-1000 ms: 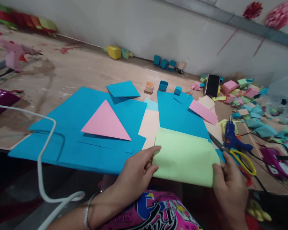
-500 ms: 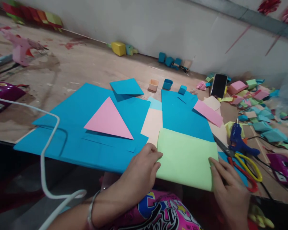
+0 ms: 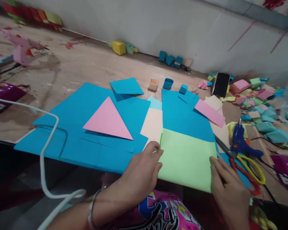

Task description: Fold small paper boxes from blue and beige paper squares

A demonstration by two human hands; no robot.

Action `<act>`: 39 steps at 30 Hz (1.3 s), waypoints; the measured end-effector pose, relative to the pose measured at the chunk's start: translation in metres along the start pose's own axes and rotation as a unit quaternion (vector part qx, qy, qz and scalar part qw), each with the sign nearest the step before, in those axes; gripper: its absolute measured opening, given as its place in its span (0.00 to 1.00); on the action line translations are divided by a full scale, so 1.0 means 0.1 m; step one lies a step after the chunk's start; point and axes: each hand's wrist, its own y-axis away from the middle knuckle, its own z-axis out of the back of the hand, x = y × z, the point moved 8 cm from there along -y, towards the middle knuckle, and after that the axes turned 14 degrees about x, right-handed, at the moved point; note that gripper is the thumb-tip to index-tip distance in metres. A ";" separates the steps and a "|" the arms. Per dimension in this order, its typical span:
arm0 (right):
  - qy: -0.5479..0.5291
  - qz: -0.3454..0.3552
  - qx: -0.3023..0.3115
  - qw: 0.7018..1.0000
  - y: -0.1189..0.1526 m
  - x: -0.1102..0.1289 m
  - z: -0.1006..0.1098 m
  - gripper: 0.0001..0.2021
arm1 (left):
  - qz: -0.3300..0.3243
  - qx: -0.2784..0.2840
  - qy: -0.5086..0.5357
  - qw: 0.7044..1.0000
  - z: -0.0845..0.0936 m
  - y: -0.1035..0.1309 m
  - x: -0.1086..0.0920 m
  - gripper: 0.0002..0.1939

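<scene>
A light green sheet of paper (image 3: 187, 159) lies over the near edge of a blue sheet (image 3: 182, 115). My left hand (image 3: 146, 167) grips its left edge between thumb and fingers, and that edge curls up slightly. On the opposite side my right hand (image 3: 228, 185) pinches the right edge. Just beyond the right hand are scissors (image 3: 240, 159) with red and yellow handles. Left of the green sheet, a pink paper triangle (image 3: 108, 121) rests on larger blue sheets (image 3: 69, 108). A peach paper strip (image 3: 151, 123) shows between the blue sheets.
A blue glue gun (image 3: 242, 139) lies at right near a pile of folded paper pieces (image 3: 261, 99) and a phone (image 3: 220, 84). Small paper boxes (image 3: 168, 83) stand farther back. At left are a pink glue gun (image 3: 20, 48) and a white cable (image 3: 46, 150) crossing the table edge.
The green sheet's left edge has curled up a little under my left hand. Both hands keep their hold, and the view has shifted slightly.
</scene>
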 end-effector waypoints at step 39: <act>-0.096 -0.051 -0.122 0.987 0.16 0.08 0.24 0.07 | 0.003 0.022 0.067 0.997 0.07 -0.09 0.05 0.13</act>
